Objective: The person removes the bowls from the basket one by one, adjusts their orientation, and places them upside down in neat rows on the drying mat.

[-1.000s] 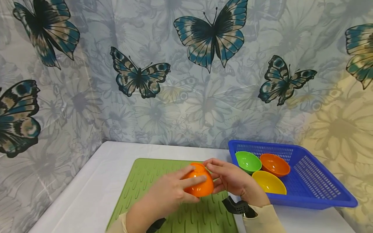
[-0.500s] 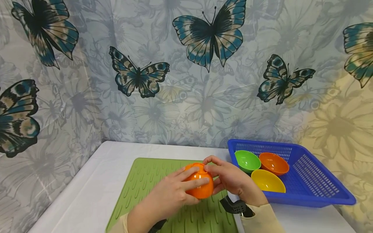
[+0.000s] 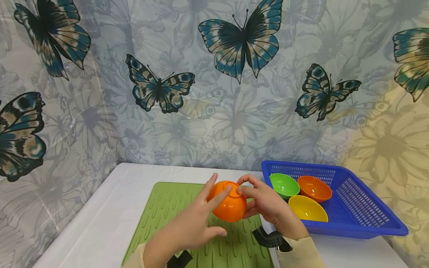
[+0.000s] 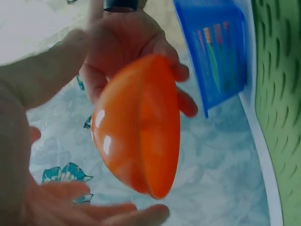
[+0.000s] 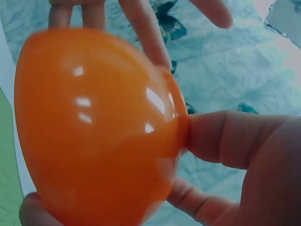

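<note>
Orange bowl (image 3: 230,210) between right fingers (image 3: 252,179), just beside left fingers (image 3: 218,200).

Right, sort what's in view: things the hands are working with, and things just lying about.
In the job:
Orange bowl
Right hand, gripping it
Left hand, fingers spread beside it

Lying about, untouched, though some may be for use too:
Basket
In it, green bowl, yellow bowl, second orange bowl
Mat
Butterfly backdrop
</note>
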